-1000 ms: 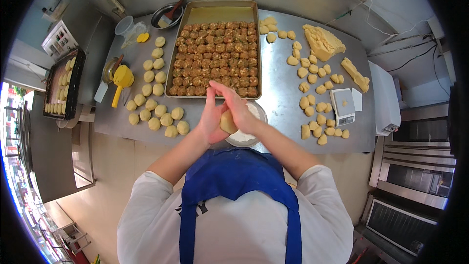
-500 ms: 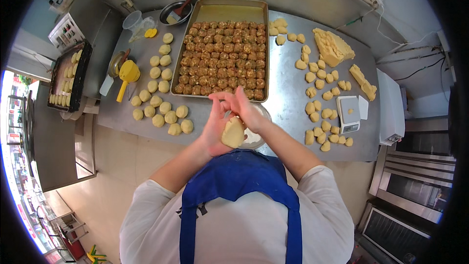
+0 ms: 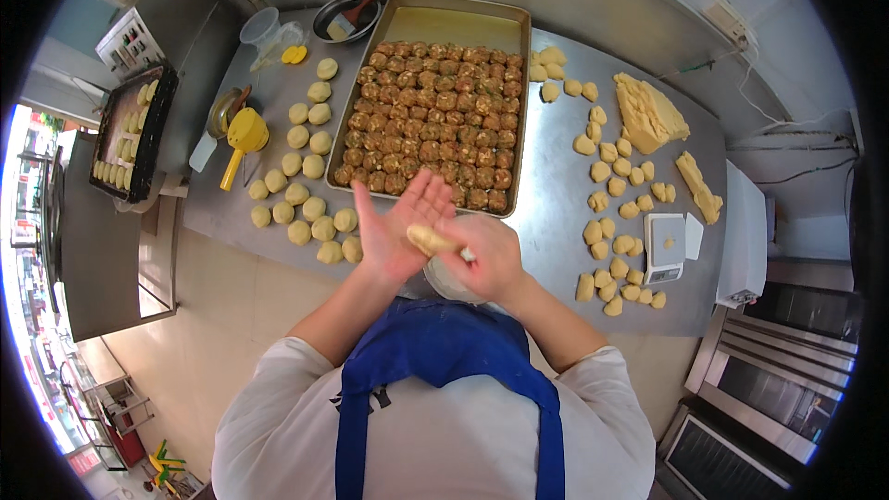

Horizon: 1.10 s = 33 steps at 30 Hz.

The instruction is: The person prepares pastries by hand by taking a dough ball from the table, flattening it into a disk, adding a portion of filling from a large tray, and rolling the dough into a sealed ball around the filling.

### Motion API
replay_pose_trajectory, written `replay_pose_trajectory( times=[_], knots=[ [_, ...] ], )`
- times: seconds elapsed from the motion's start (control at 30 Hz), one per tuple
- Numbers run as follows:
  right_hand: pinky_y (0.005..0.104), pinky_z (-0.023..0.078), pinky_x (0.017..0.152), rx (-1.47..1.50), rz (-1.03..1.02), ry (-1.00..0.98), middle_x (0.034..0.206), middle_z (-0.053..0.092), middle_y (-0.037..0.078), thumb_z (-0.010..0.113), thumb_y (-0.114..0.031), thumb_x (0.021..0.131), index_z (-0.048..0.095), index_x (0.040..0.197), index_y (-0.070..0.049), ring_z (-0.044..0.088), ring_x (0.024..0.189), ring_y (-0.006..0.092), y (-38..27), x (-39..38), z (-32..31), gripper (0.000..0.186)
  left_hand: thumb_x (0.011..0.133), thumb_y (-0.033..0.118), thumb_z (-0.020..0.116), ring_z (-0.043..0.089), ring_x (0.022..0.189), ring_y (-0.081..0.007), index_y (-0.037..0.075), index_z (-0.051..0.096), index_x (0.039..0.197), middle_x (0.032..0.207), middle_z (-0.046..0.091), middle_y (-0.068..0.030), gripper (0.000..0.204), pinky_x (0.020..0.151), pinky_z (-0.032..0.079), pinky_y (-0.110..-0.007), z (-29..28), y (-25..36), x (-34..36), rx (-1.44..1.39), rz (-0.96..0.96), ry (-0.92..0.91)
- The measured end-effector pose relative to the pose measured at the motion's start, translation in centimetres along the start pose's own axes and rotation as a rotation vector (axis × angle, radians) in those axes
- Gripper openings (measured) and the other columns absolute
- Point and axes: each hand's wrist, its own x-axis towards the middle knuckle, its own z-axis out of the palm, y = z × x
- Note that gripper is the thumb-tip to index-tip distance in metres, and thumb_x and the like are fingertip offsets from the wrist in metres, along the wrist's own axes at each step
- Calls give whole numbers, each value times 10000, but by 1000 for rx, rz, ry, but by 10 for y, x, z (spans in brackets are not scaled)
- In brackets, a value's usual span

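A yellow scoop (image 3: 247, 131) lies left; a bowl (image 3: 335, 8) holds a brush (image 3: 353, 15).

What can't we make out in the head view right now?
All in the head view:
Dough piece: right end hidden by the right hand.
Bowl: largely covered by that same hand.
Scale: readout too small to read.
Steel oven: right side cut off by the picture's dark edge.

Matt dough piece (image 3: 426, 240), glossy metal table (image 3: 554, 176), matt cloth apron (image 3: 443, 344)
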Motion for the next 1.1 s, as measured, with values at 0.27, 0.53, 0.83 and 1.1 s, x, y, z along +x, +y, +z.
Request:
replay_pose_trajectory(
  times=[0.27,0.53,0.83,1.1],
  knots=[
    [391,534,683,-148,461,126,808,705,125,650,-325,860,709,934,-75,680,728,279,207,100,21,267,1027,248,432,546,1208,-277,43,518,1261,1264,595,-109,322,1085,404,-441,-51,17,11,114,55,455],
    [481,460,936,-934,350,57,1166,577,191,664,-334,858,642,1158,-87,512,1154,369,297,122,57,389,1001,211,509,607,1126,-272,49,503,1269,1197,622,-114,314,989,499,-430,-85,27,-9,276,44,634],
    [370,522,821,-316,653,28,947,692,159,620,-235,863,657,1133,-19,658,880,294,309,144,15,348,950,145,607,642,1061,-273,46,618,1135,1102,659,-131,210,969,509,-416,-66,17,0,505,-35,415],
    [322,511,720,256,263,-229,966,627,103,741,-252,769,641,1111,-53,628,821,208,76,26,5,408,981,143,549,566,1172,-228,-31,485,1300,1285,564,-127,369,1002,467,-379,-75,6,-13,548,47,347]
  ],
)
